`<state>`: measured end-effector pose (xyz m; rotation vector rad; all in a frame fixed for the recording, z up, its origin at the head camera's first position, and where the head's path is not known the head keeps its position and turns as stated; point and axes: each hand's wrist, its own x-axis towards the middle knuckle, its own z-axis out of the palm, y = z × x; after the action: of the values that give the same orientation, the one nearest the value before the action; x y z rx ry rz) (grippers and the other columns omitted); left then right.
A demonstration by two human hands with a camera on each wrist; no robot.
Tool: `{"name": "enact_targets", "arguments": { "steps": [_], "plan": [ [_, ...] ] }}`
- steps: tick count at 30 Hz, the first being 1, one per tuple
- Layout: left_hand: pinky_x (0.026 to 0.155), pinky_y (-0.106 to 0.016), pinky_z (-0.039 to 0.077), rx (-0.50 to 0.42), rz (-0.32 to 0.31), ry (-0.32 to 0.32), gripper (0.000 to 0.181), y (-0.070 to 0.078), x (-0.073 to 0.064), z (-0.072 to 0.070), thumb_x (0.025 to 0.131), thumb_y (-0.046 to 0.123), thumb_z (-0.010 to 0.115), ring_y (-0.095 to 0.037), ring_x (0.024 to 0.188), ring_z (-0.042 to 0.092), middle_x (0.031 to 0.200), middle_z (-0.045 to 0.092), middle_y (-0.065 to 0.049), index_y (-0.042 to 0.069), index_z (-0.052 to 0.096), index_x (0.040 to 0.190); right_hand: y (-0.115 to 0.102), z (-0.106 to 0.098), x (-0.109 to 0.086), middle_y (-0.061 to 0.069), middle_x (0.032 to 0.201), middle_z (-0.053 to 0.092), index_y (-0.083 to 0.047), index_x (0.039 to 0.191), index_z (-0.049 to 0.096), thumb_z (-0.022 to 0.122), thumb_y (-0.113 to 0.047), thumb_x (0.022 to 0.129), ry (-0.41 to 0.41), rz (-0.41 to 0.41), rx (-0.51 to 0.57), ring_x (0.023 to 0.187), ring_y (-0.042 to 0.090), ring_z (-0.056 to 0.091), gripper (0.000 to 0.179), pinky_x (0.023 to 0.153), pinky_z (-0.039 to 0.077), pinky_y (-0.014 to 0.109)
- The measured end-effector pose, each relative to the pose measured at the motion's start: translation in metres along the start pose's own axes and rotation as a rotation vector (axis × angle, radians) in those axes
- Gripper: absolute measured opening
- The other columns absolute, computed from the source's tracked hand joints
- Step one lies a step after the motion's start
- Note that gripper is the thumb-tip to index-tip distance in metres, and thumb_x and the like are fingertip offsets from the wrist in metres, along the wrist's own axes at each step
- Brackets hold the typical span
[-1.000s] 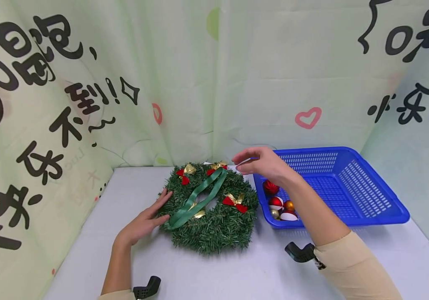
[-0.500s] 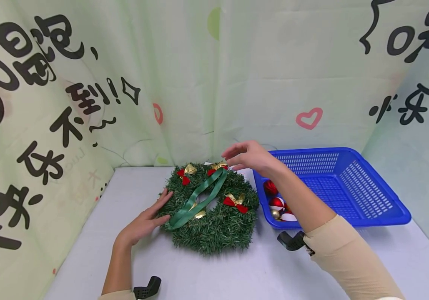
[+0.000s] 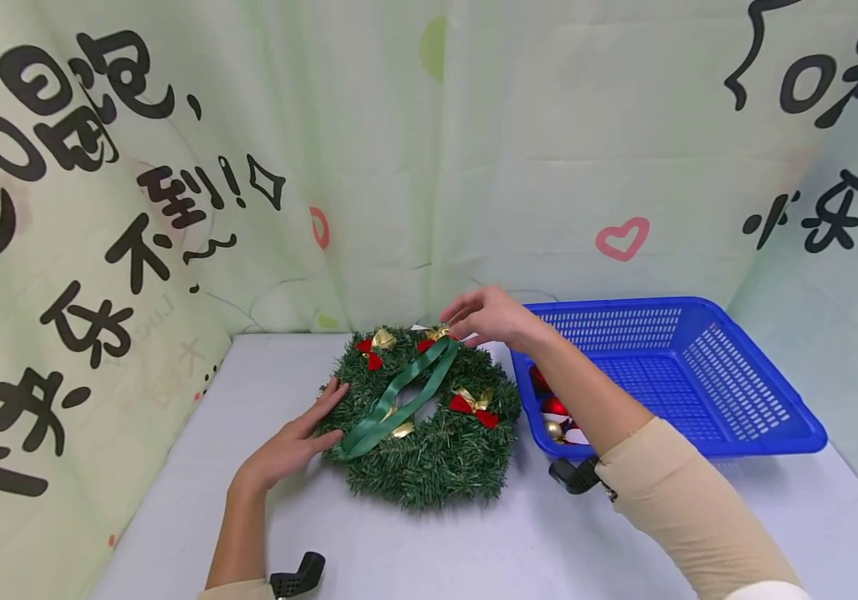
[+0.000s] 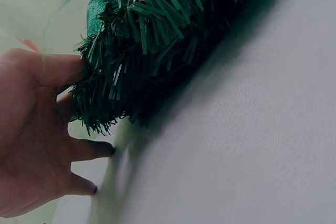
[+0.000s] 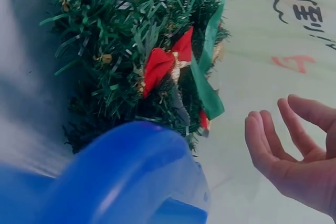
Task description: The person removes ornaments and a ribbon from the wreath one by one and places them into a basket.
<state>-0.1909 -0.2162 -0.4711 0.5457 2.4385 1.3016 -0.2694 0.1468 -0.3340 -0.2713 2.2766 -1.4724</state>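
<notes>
A green tinsel wreath [image 3: 429, 467] lies flat on the table, dressed with red-and-gold bows [image 3: 475, 407]. A looped green ribbon [image 3: 372, 429] crosses its middle. Against the wreath's left edge rests my left hand [image 3: 286, 450], fingers spread. The left wrist view shows thumb and index finger at the tinsel, while other fingertips [image 4: 107, 149] reach down at the tabletop. My right hand [image 3: 492, 318] hovers by the wreath's upper right edge, near the ribbon's far end. In the right wrist view its fingers [image 5: 257, 140] curve loosely with nothing between them, apart from the bow and ribbon.
Right of the wreath stands a blue plastic basket [image 3: 766, 367], its near left rim close to the tinsel. Several ornament balls [image 3: 554, 429], red, white and gold, lie in its left end, partly behind my right forearm. A printed curtain [image 3: 519, 167] hangs behind the table.
My right hand has moved left from the basket's rim to over the wreath's far right edge. My left hand and the wreath stay put; the head view shifts slightly.
</notes>
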Motion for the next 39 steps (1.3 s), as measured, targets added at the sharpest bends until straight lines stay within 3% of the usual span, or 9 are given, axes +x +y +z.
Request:
{"name": "enact_targets", "arguments": {
  "steps": [8,18,29,37,39],
  "plan": [
    [0.124,-0.071,0.011,0.064,-0.003,0.012,0.073,0.005,0.0,0.0,0.107,0.027,0.058,-0.037,0.162,0.003,0.177,0.0,0.001,0.028,0.018,0.169,0.007,0.001,0.01,0.028,0.139,0.063,0.002,0.135,0.065,0.062,-0.005,0.1,0.009,0.043,-0.058,0.126,0.043,0.063,0.036,0.108,0.051,0.055],
    [0.124,-0.071,0.013,0.094,0.005,0.02,0.074,0.004,-0.001,-0.001,0.107,0.03,0.058,-0.038,0.161,0.006,0.177,0.001,0.0,0.027,0.018,0.169,0.005,0.004,0.021,0.021,0.131,0.067,0.001,0.136,0.065,0.066,-0.006,0.098,0.035,0.113,-0.111,0.12,0.039,0.065,0.039,0.104,0.055,0.051],
    [0.123,-0.072,0.014,0.086,0.011,0.017,0.073,0.004,0.0,-0.001,0.107,0.03,0.058,-0.038,0.162,0.006,0.177,0.0,0.002,0.029,0.018,0.169,0.0,0.007,0.03,0.003,0.094,0.061,0.0,0.138,0.064,0.065,-0.004,0.098,0.013,0.166,-0.134,0.08,0.019,0.054,0.04,0.093,0.055,0.048],
    [0.123,-0.072,0.015,0.086,0.015,0.013,0.073,0.003,0.0,-0.001,0.107,0.031,0.058,-0.039,0.161,0.007,0.177,0.0,0.002,0.029,0.018,0.169,0.006,0.01,0.032,0.009,0.109,0.066,0.001,0.136,0.066,0.065,-0.004,0.098,0.012,0.191,-0.152,0.093,0.027,0.06,0.038,0.096,0.057,0.049],
    [0.123,-0.072,0.015,0.088,0.014,0.015,0.073,0.003,-0.001,-0.001,0.107,0.031,0.058,-0.039,0.161,0.007,0.177,0.0,0.002,0.029,0.019,0.169,0.008,0.01,0.034,0.009,0.109,0.065,0.001,0.136,0.065,0.066,-0.004,0.098,0.007,0.19,-0.156,0.088,0.025,0.06,0.038,0.092,0.058,0.047]
  ]
}}
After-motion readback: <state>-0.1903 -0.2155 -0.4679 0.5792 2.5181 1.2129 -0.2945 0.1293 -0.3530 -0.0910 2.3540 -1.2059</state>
